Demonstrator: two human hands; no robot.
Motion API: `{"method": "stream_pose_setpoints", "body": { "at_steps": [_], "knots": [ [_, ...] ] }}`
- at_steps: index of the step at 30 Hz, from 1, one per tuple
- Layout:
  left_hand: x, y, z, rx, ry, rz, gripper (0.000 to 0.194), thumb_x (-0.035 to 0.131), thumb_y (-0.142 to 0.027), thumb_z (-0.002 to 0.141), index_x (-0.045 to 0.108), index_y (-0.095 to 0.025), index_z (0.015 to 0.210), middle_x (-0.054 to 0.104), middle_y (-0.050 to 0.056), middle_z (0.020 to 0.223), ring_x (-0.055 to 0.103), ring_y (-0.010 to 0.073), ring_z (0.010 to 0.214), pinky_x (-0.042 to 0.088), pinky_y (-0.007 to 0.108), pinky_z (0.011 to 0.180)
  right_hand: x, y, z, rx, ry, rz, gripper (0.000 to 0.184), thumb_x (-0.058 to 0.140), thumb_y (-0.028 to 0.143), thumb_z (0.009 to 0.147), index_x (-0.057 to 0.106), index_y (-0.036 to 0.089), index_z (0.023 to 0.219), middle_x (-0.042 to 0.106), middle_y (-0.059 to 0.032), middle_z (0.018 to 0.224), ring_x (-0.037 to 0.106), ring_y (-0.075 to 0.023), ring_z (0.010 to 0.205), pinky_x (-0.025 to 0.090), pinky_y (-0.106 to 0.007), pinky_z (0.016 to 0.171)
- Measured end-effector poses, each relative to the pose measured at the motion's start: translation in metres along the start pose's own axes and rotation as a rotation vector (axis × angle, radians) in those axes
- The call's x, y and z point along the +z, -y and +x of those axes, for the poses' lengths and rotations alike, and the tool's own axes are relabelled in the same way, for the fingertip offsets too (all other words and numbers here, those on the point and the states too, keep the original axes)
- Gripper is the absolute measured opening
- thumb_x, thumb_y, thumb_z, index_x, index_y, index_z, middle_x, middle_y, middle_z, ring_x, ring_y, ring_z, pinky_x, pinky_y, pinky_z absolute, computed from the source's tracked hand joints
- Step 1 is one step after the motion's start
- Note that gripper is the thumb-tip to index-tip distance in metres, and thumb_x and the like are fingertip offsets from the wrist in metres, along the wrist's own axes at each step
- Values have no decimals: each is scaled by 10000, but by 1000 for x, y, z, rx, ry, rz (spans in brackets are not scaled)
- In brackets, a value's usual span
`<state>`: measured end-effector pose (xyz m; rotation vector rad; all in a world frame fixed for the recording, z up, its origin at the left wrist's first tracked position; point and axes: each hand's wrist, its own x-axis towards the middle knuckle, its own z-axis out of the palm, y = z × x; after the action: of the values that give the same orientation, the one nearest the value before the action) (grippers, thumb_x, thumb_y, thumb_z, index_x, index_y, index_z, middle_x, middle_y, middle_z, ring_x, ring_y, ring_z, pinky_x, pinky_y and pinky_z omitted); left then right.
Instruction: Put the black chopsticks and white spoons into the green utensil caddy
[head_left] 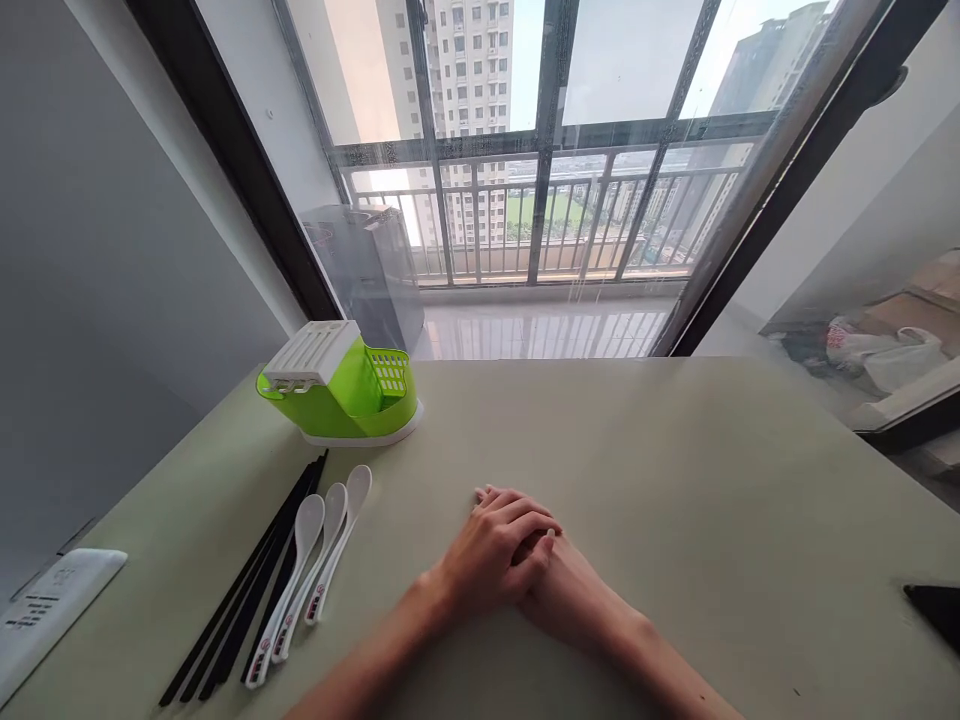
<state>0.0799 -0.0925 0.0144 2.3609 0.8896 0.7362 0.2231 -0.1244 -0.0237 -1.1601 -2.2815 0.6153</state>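
My left hand (pixel 499 540) lies over my right hand (pixel 551 580) on the table. The left fingers curve across the back of the right hand, and the left thumb rests near its wrist. Most of the right hand is covered; only some outstretched fingertips poke out past the left knuckles, and no object shows in either hand. To the left, three white spoons (pixel 341 540) with printed handles lie side by side. Several black chopsticks (pixel 255 580) are fanned out alongside, partly under the spoons. Behind them stands a bright green utensil holder (pixel 337 395) with a white slotted top and white base.
The pale table (pixel 675 480) reaches toward a glass door with a balcony and railing (pixel 525 230) beyond. A white power strip (pixel 60 620) sits at the left edge. A black object (pixel 937 610) pokes in at the right edge.
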Motion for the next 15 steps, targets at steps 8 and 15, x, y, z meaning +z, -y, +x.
{"method": "stream_pose_setpoints", "body": {
  "at_steps": [8,15],
  "knots": [
    [0,1,1,7,1,-11,273,515,-228,976,747,-234,1122,786,44,1148,674,221,1126,474,399,1073,-1,-2,0,17,47,58,773,467,150,970,184,247,1683,283,-67,1715,328,-267,1556,316,-463,1279],
    [-1,0,1,0,5,-5,268,510,-255,994,742,-227,1127,779,49,1164,666,231,1133,464,400,1079,1,-1,1,33,56,5,863,502,124,933,127,313,1687,295,-39,1711,378,-303,1529,357,-480,1259]
  ]
}}
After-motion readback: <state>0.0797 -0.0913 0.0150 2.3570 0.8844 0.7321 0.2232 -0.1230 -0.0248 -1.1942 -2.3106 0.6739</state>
